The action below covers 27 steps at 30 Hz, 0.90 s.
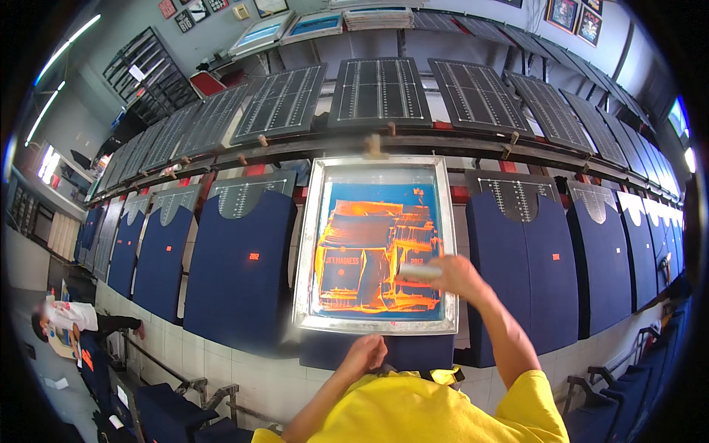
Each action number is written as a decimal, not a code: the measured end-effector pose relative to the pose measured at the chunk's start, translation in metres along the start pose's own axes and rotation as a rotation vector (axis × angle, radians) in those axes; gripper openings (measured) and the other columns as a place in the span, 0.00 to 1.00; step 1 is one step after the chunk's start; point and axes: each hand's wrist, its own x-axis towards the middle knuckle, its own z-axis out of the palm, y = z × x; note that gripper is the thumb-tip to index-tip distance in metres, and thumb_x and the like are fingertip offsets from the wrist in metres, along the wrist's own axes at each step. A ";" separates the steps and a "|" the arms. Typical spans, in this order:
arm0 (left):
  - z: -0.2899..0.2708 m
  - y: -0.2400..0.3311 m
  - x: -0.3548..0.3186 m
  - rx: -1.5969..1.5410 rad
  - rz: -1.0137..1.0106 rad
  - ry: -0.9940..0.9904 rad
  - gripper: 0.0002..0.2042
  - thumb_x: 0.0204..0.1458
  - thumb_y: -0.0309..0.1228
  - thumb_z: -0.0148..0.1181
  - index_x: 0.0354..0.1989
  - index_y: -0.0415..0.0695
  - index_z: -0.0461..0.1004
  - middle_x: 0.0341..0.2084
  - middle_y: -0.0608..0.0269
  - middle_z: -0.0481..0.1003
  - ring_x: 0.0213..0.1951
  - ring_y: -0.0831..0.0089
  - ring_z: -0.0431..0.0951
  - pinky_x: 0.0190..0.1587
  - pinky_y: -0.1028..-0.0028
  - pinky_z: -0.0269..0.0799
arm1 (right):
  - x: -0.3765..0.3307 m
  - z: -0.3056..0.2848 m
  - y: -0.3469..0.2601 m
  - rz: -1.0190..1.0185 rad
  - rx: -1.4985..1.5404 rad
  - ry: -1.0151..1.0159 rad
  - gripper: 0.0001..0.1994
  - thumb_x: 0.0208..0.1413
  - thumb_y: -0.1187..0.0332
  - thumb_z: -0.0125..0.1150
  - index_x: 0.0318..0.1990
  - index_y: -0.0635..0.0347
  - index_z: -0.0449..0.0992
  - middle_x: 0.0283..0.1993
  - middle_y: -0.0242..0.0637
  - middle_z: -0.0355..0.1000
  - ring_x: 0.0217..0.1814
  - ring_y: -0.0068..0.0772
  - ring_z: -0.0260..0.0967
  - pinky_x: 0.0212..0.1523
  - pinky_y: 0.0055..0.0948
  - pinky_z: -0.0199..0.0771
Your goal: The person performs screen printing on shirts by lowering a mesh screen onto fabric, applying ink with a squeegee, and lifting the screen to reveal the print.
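Two hands at work on one printing screen: your right hand is closed around a pale squeegee handle, blurred in the shot, held over the orange-inked mesh of the aluminium-framed screen. That screen lies flat just ahead of your chest, its near rail directly beyond your left hand, which rests curled at the frame's front edge; you cannot tell from this view whether those fingers actually grip anything. Under the screen, below your left hand, a strip of navy garment shows. Out to the left of your left hand a navy shirt with a small orange mark lies stretched on its pallet, and to the right of your right hand another navy shirt does the same. Beyond both hands, dark gridded pallets stand tilted up in a row. Far off to your left, low down, another person in white bends over the floor
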 end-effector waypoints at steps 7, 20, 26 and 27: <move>0.040 0.054 0.031 1.165 0.975 0.292 0.15 0.63 0.30 0.51 0.56 0.38 0.67 0.51 0.52 0.72 0.56 0.62 0.71 0.57 0.63 0.63 | -0.077 0.055 -0.042 -0.109 -0.111 0.316 0.24 0.31 0.79 0.68 0.43 0.55 0.77 0.47 0.30 0.76 0.49 0.37 0.70 0.48 0.39 0.70; 0.014 0.049 0.077 1.535 0.998 0.125 0.25 0.52 0.21 0.56 0.61 0.42 0.64 0.54 0.57 0.74 0.52 0.61 0.75 0.54 0.54 0.58 | -0.062 0.075 -0.021 -0.158 -0.144 0.460 0.20 0.31 0.79 0.65 0.39 0.56 0.80 0.43 0.32 0.78 0.43 0.39 0.73 0.41 0.39 0.72; 0.027 0.146 0.159 1.500 0.903 0.128 0.15 0.59 0.25 0.51 0.55 0.44 0.68 0.38 0.51 0.77 0.39 0.54 0.77 0.49 0.59 0.61 | 0.038 0.028 0.021 -0.178 -0.128 0.544 0.13 0.36 0.76 0.68 0.34 0.55 0.81 0.34 0.35 0.77 0.38 0.44 0.72 0.40 0.42 0.73; 0.032 0.159 0.159 1.485 0.838 0.128 0.14 0.60 0.25 0.50 0.55 0.44 0.69 0.38 0.51 0.77 0.39 0.54 0.77 0.49 0.59 0.61 | 0.046 0.021 0.019 -0.157 -0.131 0.504 0.13 0.36 0.75 0.68 0.34 0.55 0.81 0.34 0.35 0.77 0.38 0.44 0.72 0.40 0.42 0.73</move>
